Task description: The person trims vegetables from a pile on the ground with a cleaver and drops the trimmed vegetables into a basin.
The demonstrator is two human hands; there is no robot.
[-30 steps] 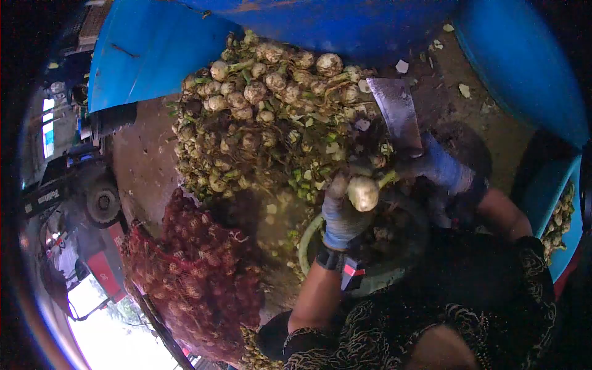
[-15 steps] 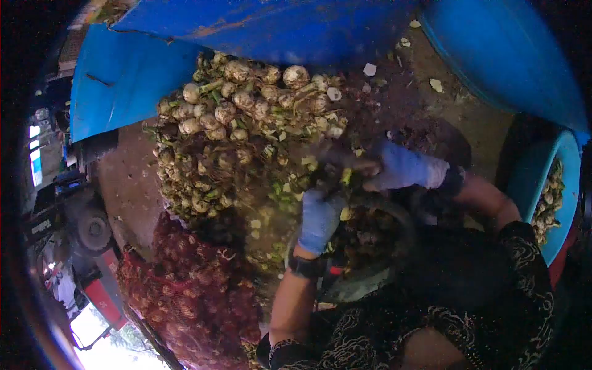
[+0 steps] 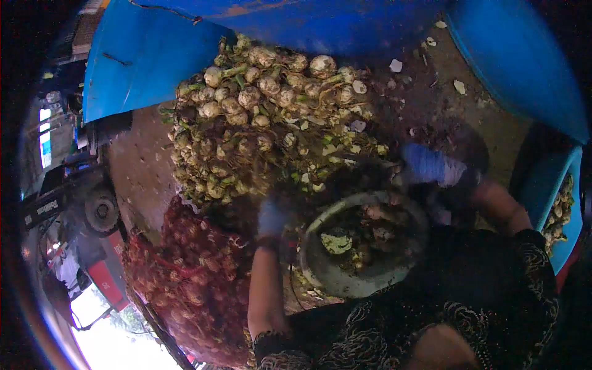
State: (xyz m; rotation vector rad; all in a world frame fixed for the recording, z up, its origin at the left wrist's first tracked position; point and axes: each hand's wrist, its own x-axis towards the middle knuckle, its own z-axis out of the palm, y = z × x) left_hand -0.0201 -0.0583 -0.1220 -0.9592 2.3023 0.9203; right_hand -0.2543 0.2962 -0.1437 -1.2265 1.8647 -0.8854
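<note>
My left hand (image 3: 270, 219), in a blue glove and smeared by motion, is between the vegetable pile and a red net sack (image 3: 191, 290). Its fingers cannot be made out. My right hand (image 3: 425, 165), also gloved in blue, is closed beyond the bucket's far right side. A thin, dark, blurred tool, apparently a knife (image 3: 376, 162), points left from it. The pale round root vegetables (image 3: 268, 85), with roots and green stalk stubs, lie heaped on the floor. Close to my body stands a round bucket (image 3: 354, 288) containing dark lumps and a pale green cut piece (image 3: 336, 243).
Large blue barrels (image 3: 154, 61) bound the pile at the back, with another blue barrel (image 3: 518, 68) at the far right. A light-blue tub (image 3: 570, 213) of vegetables stands by my right elbow. Pale scraps (image 3: 396, 65) litter the floor. A wheeled machine (image 3: 98, 213) is at left.
My left hand has moved left, away from the bucket and from my right hand. My right hand has shifted slightly right. More of the bucket's inside shows, and the view has turned a little.
</note>
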